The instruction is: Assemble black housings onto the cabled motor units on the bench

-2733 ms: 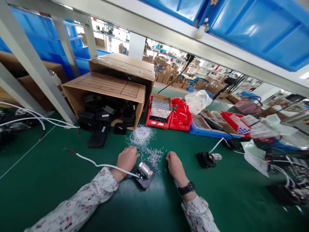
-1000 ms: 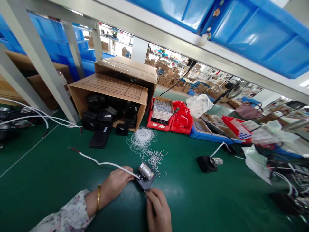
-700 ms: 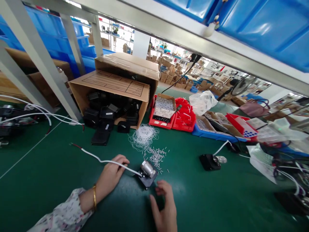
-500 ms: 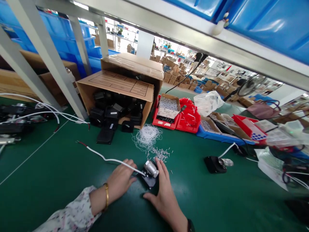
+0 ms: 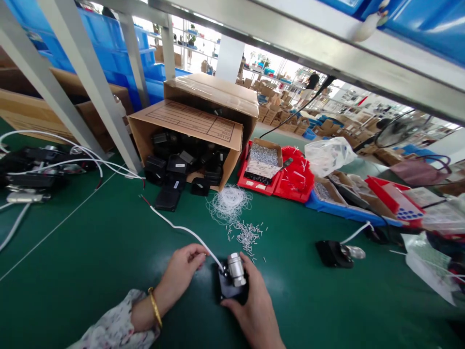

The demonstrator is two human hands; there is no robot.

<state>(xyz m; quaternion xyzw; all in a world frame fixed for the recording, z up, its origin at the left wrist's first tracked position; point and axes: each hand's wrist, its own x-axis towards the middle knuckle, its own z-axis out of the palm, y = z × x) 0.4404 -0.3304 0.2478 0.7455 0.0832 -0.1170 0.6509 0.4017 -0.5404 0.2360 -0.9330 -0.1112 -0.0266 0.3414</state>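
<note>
My right hand (image 5: 257,306) curls round the right side of a motorized ball valve, thumb at its near edge. The valve has a dark square base (image 5: 228,289) and a silver metal valve body (image 5: 236,269) on top. A white cable (image 5: 187,230) runs from the base to the upper left and ends in bare red and dark leads. Left of the base, my left hand (image 5: 180,271) is pinched, apart from the valve, with its fingertips near the cable. What the pinch holds is too small to make out. Small silver screws or pins (image 5: 248,235) lie scattered beyond the valve.
A tangle of clear thin rings (image 5: 230,203) lies behind the scattered pieces. Beyond stand an open cardboard box (image 5: 203,121) of black housings, red trays (image 5: 294,186) and a blue tray (image 5: 327,207). Another black unit (image 5: 332,254) sits right; a grey shelf post (image 5: 90,92) rises left.
My right hand has closed round the valve, which has turned more upright. My left hand has drawn back from the cable, and its fingers have come together in a pinch.
</note>
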